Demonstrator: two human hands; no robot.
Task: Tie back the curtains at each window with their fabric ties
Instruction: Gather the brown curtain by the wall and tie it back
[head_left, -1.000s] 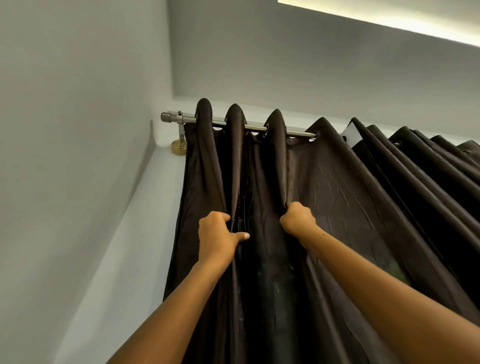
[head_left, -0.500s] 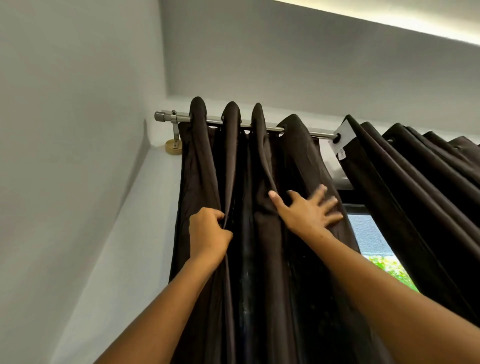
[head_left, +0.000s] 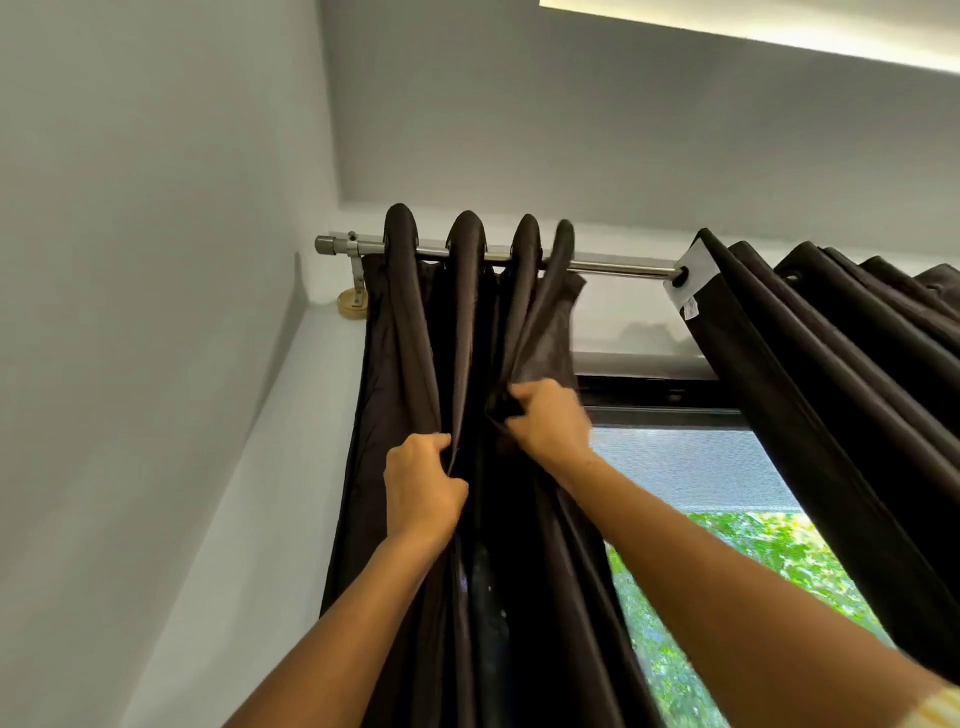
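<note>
- The left curtain (head_left: 405, 338), dark brown and hung by eyelets, is bunched into tight folds at the left end of the metal rod (head_left: 613, 267), close to the corner of the room.
- The left hand (head_left: 421, 486) is raised with its fingers curled round one of the front folds, gripping the cloth below the rod.
- The right hand (head_left: 548, 418) is a little higher and just to the right, its fingers curled round the curtain's outer edge and pinching a gathered bit of fabric; its outline is slightly blurred.
- The two hands are near each other but do not touch, with a dark fold between them.
- The right curtain (head_left: 831, 389) hangs from the same rod well to the right, slanting down across the view, with a white label (head_left: 693, 283) at its top corner.
- Between the curtains a bare stretch of rod shows, and below it the window (head_left: 691, 467) with green leaves outside.
- The rod's bracket (head_left: 353, 291) is fixed to the wall near the left end.
- No fabric tie can be made out.
</note>
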